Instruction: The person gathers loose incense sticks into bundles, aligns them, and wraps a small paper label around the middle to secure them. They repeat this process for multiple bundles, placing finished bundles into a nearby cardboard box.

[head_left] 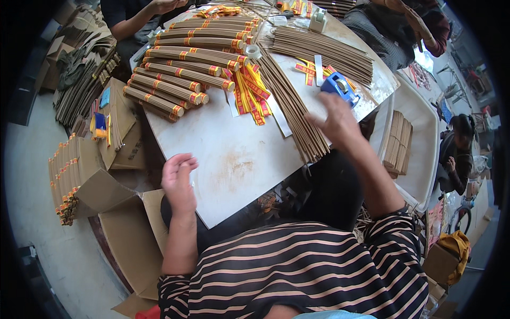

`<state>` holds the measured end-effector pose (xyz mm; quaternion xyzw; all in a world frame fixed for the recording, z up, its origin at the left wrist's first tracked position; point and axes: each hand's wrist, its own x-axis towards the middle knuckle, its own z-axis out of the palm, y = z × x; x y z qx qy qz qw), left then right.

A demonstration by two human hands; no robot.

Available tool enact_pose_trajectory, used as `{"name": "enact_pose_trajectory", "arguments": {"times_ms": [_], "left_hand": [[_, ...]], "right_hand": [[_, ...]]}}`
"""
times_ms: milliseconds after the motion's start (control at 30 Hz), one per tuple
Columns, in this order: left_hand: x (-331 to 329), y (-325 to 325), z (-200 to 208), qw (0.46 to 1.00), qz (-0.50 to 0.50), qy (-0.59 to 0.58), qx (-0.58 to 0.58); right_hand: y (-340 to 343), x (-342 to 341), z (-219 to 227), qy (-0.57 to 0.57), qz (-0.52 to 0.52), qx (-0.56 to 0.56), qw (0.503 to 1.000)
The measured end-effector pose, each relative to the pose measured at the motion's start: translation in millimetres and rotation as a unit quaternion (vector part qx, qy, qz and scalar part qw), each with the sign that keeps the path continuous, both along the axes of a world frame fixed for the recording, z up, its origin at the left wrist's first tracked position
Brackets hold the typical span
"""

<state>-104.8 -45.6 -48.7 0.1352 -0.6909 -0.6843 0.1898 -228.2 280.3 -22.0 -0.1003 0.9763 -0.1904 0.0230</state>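
My left hand (179, 179) hovers by the table's left edge, fingers loosely bent with nothing visible in them. My right hand (340, 123), slightly blurred, has its thumb and fingers apart above the loose incense sticks (289, 109), just below a blue tape dispenser (340, 89). Whether it touches the dispenser I cannot tell. Left of these sticks lie red-and-yellow paper labels (251, 95) and a white paper strip (279, 116). Bundles of incense sticks (183, 72), banded with similar labels, are piled at the far left of the white table (212, 159).
More loose incense sticks (324, 50) lie at the far right of the table. Two people sit across it. An open cardboard box (130, 234) stands at my left, near stacked bundles (65, 175). A white tub (425, 138) holding brown sticks (398, 141) is at my right.
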Motion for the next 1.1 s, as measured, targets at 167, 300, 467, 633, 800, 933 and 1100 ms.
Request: {"name": "enact_pose_trajectory", "arguments": {"times_ms": [167,300,467,633,800,933,1100], "left_hand": [[-12.1,42.5,3.2,0.995,-0.1,-0.021,0.02],[-8.2,54.8,4.3,0.988,-0.143,-0.052,0.023],[-4.6,57.9,-0.4,0.985,-0.154,-0.081,0.018],[-4.4,65.1,-3.2,0.979,-0.178,-0.093,0.034],[-6.0,71.5,-2.2,0.976,-0.191,-0.105,0.025],[-6.9,75.7,-3.1,0.973,-0.197,-0.122,0.004],[-10.6,80.1,-7.5,0.969,-0.203,-0.142,-0.002]], "right_hand": [[-20.9,55.7,-29.7,0.015,0.036,0.098,0.994],[-2.1,36.9,-44.3,0.026,-0.018,0.072,0.997],[4.6,11.5,-37.7,-0.011,-0.005,0.099,0.995],[-2.5,-11.5,-40.3,-0.046,-0.013,0.119,0.992],[-0.3,-19.5,-35.4,-0.08,0.005,0.099,0.992],[17.4,-22.0,-50.6,-0.001,0.011,0.117,0.993],[26.1,-21.5,-50.1,0.026,-0.005,0.09,0.996]]}}
